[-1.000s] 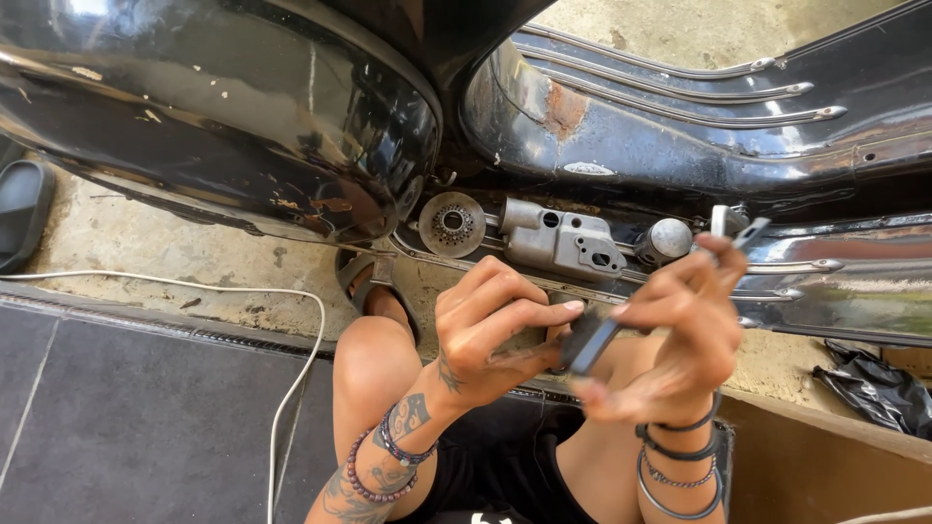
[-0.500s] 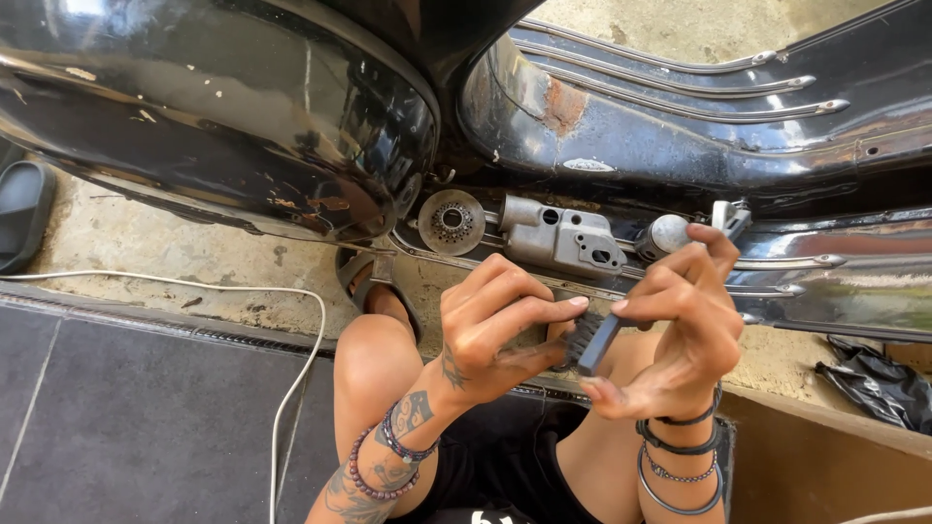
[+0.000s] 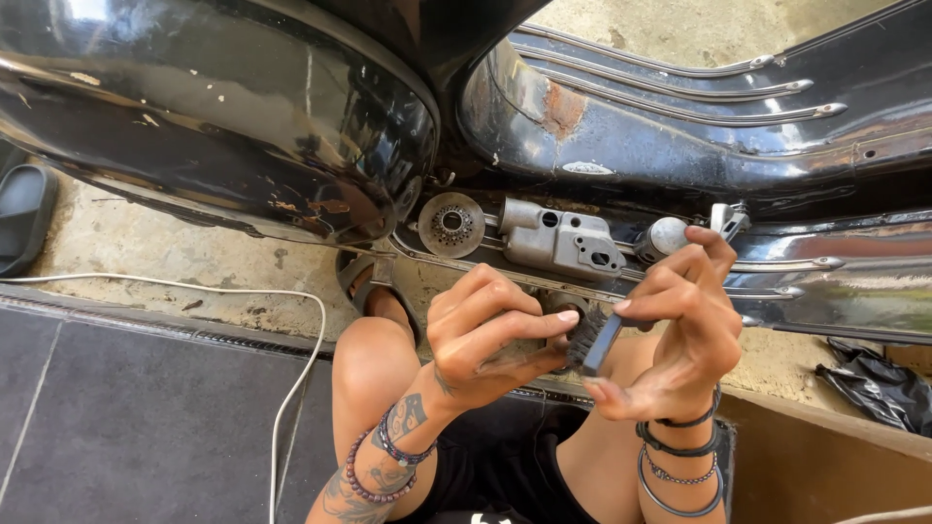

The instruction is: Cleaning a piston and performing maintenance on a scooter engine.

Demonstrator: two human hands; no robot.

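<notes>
My left hand (image 3: 485, 335) is closed around a small dark metal part, mostly hidden inside the fingers. My right hand (image 3: 680, 330) pinches a small dark brush (image 3: 594, 340) by its handle, its bristles pressed against that part. Both hands hover above my bare knees, just in front of a black scooter body (image 3: 243, 126). On the scooter's lower ledge lie a round toothed metal disc (image 3: 451, 223), a grey cast metal housing (image 3: 558, 238) and a small round silver piece (image 3: 665, 236).
A white cable (image 3: 291, 330) runs across the concrete ground and a dark mat (image 3: 126, 408) at the left. A black sandal (image 3: 24, 213) lies at the far left. A black bag (image 3: 869, 383) lies at the right beside a brown board (image 3: 825, 456).
The right hand has shifted slightly with the brush against the part in the left hand, a small scrubbing motion. The left hand stays in about the same place.
</notes>
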